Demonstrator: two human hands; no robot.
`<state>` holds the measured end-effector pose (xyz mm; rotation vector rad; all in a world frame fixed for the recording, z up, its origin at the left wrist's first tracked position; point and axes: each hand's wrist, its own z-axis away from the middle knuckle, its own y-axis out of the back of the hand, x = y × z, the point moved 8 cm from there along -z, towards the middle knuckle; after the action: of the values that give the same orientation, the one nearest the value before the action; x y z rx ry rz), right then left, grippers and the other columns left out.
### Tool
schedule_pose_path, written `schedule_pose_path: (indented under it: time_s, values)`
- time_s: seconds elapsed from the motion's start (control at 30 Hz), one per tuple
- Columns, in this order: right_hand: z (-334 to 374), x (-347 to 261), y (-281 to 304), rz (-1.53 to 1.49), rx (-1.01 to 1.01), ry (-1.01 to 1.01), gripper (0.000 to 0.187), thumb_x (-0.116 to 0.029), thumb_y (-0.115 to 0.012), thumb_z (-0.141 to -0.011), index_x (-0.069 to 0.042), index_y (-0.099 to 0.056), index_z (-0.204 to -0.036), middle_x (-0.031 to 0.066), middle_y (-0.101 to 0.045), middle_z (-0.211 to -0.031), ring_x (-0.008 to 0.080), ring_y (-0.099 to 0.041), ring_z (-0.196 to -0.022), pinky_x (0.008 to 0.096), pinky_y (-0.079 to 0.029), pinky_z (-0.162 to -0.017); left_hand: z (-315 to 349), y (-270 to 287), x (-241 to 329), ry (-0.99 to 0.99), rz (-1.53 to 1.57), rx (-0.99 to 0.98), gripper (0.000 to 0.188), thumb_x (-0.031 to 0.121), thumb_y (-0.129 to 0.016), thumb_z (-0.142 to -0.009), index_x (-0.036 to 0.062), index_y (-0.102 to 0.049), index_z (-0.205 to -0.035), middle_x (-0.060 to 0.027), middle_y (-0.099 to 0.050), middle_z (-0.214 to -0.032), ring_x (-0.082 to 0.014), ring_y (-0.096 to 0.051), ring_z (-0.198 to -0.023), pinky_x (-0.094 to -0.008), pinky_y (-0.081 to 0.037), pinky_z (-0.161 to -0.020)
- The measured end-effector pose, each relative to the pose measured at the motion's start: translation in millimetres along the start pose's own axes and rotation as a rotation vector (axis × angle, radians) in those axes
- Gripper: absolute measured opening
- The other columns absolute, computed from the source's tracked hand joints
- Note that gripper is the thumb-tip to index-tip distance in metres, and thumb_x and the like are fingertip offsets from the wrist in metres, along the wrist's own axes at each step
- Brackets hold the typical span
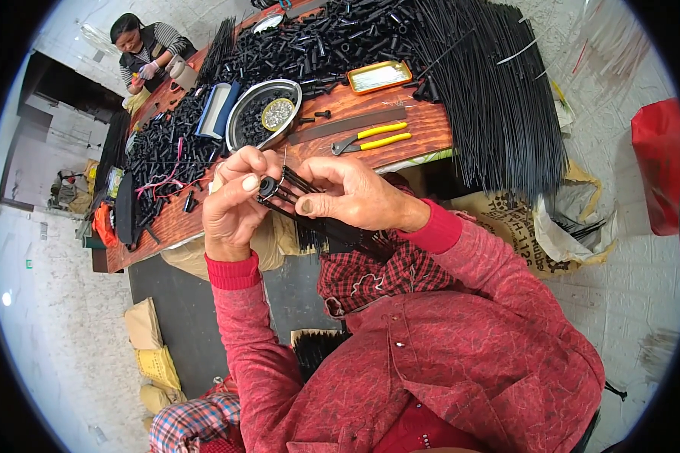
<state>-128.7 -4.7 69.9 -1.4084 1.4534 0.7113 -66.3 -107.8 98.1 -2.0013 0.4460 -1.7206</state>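
My left hand [238, 198] pinches a short black tubular part [268, 186] with a round hole between thumb and fingers, just above the table's front edge. Closed around a bundle of thin black rods [331, 229], my right hand [359, 192] has its thumb pressed on top. The rods' near ends reach the tubular part, and their rest hangs down below my right hand toward my lap. A fine wire [285, 155] stands up between the two hands. Fingers hide where the rods meet the part.
Yellow-handled pincers [381, 137] and a flat metal bar [347, 124] lie on the wooden table [431, 124]. Behind my hands stands a metal bowl [298, 94] holding a yellow dish [278, 113]. Black tubes [317, 53] are heaped beyond. Long rods [491, 98] overhang at right. Another person [155, 57] works far left.
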Motion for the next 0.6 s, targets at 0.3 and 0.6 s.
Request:
schedule_pose_path:
  time_s: [0.3, 0.6]
  values:
    - [-1.8, 16.6, 1.6, -0.105, -0.099, -0.118, 0.028, -0.019, -0.070, -0.089, 0.000, -0.059, -0.107, 0.0010, -0.062, -0.096, 0.0081, -0.057, -0.087, 0.0254, -0.047, -0.078, 4.7, 2.5, 8.0, -0.075, -0.098, 0.086, 0.015, 0.002, -0.065, -0.081, 0.0016, -0.058, -0.094, -0.0152, -0.063, -0.096, -0.0216, -0.063, -0.089, -0.0316, -0.055, -0.074]
    - [-0.5, 8.6, 1.4, -0.173, -0.068, -0.110, 0.026, -0.019, -0.072, -0.087, 0.000, -0.062, -0.102, 0.0009, -0.063, -0.092, 0.0076, -0.058, -0.083, 0.0245, -0.047, -0.076, 13.0, -4.4, 8.0, -0.096, -0.162, 0.179, 0.014, 0.002, -0.063, -0.085, 0.0039, -0.055, -0.096, -0.0126, -0.064, -0.099, -0.0215, -0.066, -0.085, -0.0316, -0.057, -0.074]
